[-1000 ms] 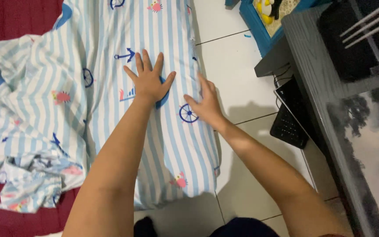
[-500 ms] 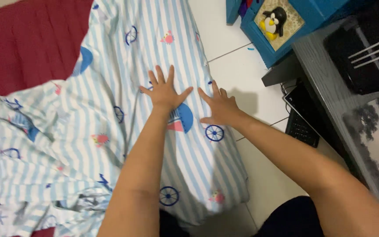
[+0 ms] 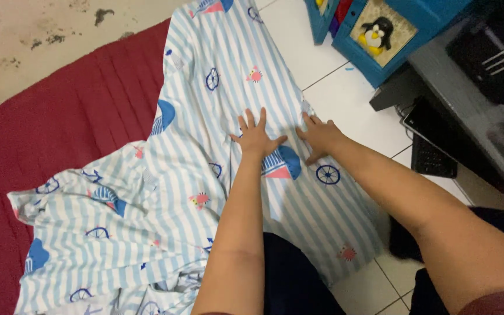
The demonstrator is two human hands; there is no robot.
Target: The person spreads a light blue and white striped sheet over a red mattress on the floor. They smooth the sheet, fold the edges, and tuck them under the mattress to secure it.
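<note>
A blue-and-white striped sheet (image 3: 205, 192) printed with nautical motifs is spread diagonally from the top centre to the lower left of the frame. The left hand (image 3: 256, 137) and the right hand (image 3: 320, 135) are pressed flat on it, fingers spread, just beside each other at centre. A red mat (image 3: 59, 128) is seen at left, white floor tiles (image 3: 351, 99) at right, and a blue cabinet (image 3: 392, 35) at upper right.

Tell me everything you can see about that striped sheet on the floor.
The striped sheet looks like thin cotton, pale blue and white, printed with ship wheels, sailboats, anchors and small pink crabs. It lies partly on the red mat, partly on the white tiled floor. The far part is flat; the near left end is bunched. The left hand and right hand press flat on it.
</note>
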